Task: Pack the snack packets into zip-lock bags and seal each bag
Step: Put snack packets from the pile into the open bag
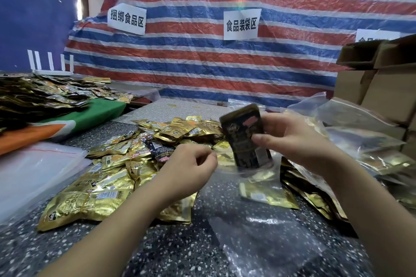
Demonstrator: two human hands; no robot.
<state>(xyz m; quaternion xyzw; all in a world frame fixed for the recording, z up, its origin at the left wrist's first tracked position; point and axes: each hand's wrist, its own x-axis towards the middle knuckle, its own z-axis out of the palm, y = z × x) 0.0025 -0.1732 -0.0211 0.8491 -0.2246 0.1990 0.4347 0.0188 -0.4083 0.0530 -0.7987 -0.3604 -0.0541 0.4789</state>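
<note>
While pinching a dark snack packet upright, long axis near vertical, lower end dipping into the mouth of the clear zip-lock bag straight below: right hand, fingers curled round the packet's right edge. Left hand just beside, curled at the bag's left lip, apparently pinching it open, though hard to tell through the clear film. Right hand clearly nearer the drop; straight down, by the look of it. One dark packet held, one bag open, at least one gold packet inside. Loose gold packets heaped left, too many to count.
</note>
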